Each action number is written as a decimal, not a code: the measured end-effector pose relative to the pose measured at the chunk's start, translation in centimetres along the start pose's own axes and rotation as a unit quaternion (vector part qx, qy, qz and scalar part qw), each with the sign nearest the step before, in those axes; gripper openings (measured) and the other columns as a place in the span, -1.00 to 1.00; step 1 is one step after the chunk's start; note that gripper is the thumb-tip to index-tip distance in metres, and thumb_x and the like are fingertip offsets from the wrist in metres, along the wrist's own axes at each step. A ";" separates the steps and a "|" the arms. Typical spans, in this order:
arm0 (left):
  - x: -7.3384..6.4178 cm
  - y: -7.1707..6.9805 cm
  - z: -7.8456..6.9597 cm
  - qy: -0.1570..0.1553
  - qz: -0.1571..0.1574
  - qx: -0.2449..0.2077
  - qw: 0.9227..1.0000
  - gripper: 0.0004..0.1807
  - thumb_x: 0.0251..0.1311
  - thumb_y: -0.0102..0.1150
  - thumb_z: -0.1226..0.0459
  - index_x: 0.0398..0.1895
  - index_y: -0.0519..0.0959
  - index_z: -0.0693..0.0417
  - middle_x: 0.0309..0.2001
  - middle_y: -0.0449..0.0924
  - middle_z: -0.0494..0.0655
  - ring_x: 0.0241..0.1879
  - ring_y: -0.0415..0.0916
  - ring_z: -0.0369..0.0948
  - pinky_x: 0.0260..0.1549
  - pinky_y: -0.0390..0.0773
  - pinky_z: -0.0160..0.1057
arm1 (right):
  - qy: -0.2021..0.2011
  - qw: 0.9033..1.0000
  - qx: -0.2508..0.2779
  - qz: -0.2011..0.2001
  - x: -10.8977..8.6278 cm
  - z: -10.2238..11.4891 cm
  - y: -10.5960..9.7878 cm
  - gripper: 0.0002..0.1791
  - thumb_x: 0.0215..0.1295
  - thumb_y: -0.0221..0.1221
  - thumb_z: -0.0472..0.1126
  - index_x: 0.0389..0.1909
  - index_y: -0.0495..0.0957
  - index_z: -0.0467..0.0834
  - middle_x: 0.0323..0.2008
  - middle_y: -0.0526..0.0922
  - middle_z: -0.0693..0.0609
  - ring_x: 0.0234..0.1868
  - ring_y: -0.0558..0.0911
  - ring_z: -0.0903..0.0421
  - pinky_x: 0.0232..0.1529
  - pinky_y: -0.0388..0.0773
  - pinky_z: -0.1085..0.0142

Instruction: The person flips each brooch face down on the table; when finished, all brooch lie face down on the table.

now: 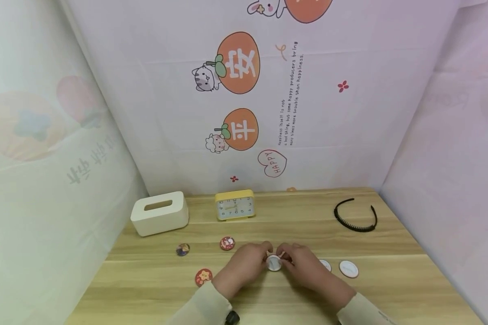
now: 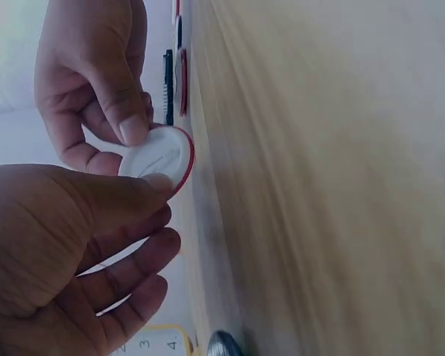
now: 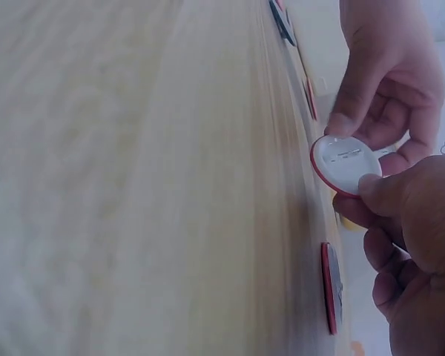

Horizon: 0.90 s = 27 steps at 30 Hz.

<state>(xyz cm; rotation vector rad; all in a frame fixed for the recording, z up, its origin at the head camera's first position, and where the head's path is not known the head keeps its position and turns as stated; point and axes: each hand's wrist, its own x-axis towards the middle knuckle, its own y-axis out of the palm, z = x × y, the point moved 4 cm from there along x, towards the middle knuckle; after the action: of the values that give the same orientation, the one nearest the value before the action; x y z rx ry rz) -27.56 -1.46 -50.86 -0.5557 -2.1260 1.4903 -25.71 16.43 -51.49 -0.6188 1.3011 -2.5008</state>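
Note:
A round pin-back badge (image 1: pixel 274 263) is held between both hands over the middle of the table. Its white back, with a pin bar, faces up, and a red rim shows in the wrist views. My left hand (image 1: pixel 248 263) pinches one edge with thumb and fingers. On the opposite edge, my right hand (image 1: pixel 303 266) pinches it too. In the left wrist view the badge (image 2: pixel 159 157) is tilted, its printed front hidden. To the right lie two badges with white backs up, one (image 1: pixel 349 269) in full sight and another (image 1: pixel 326 265) partly behind my right hand.
Left of the hands lie a red star badge (image 1: pixel 204 276), a red-and-white badge (image 1: pixel 227 243) and a dark picture badge (image 1: pixel 183 249). Farther back stand a white tissue box (image 1: pixel 160 214) and a yellow clock (image 1: pixel 235 205). A black headband (image 1: pixel 355 225) lies at the back right.

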 end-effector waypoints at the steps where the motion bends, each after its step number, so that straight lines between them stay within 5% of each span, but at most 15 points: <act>1: 0.1 0.1 -0.1 -0.001 0.000 0.004 1.000 -0.84 0.44 0.40 0.21 -0.01 0.65 -0.12 -0.37 0.68 -0.30 -0.37 0.56 -0.35 -0.31 0.61 -0.31 | 0.001 1.000 0.002 -0.001 0.0 0.0 0.0 -0.81 0.45 0.39 -0.31 -0.09 0.67 0.05 -0.25 0.75 0.14 -0.19 0.73 0.22 -0.20 0.68 0.35; 8: 0.5 0.8 -0.3 -0.004 0.017 0.005 1.000 -0.85 0.30 0.51 0.26 -0.15 0.71 -0.09 -0.29 0.73 -0.27 -0.29 0.60 -0.34 -0.21 0.63 -0.30 | 0.016 1.000 0.003 0.012 -0.2 0.1 0.0 -0.79 0.30 0.50 -0.29 -0.09 0.79 -0.02 -0.24 0.76 0.19 -0.21 0.61 0.22 -0.22 0.58 0.36; 17: 0.4 0.6 -0.3 0.035 0.038 0.010 0.999 -0.95 0.31 0.47 0.27 -0.26 0.83 -0.12 -0.34 0.73 -0.33 -0.33 0.55 -0.38 -0.20 0.60 -0.34 | -0.019 0.999 -0.028 0.043 -0.4 0.0 0.0 -0.76 0.24 0.55 -0.25 -0.09 0.81 -0.15 -0.16 0.78 0.12 -0.14 0.59 0.17 -0.16 0.58 0.26; 22: -1.6 -0.3 1.5 0.011 0.043 -0.017 0.999 -0.74 0.26 0.51 0.23 0.01 0.81 -0.06 -0.06 0.81 -0.25 -0.02 0.70 -0.27 0.14 0.67 -0.21 | -0.013 0.998 -0.034 0.041 -0.4 0.3 0.0 -0.75 0.24 0.55 -0.24 -0.07 0.81 -0.16 -0.15 0.78 0.09 -0.12 0.62 0.15 -0.08 0.65 0.18; 27: -4.5 -1.5 3.8 -0.025 0.064 -0.031 0.997 -0.45 0.19 0.60 0.06 0.25 0.72 -0.05 0.19 0.75 -0.17 0.28 0.64 -0.12 0.39 0.57 -0.07 | -0.004 0.998 -0.044 0.045 -0.5 0.3 0.1 -0.74 0.24 0.56 -0.20 -0.07 0.82 -0.13 -0.12 0.79 0.10 -0.08 0.65 0.15 0.00 0.70 0.12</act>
<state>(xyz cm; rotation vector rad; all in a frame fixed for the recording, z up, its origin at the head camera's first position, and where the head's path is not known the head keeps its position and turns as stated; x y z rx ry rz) -26.26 -7.36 -51.22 -0.6969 -2.2184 1.5248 -25.12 16.36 -51.55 -0.5753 1.4098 -2.3792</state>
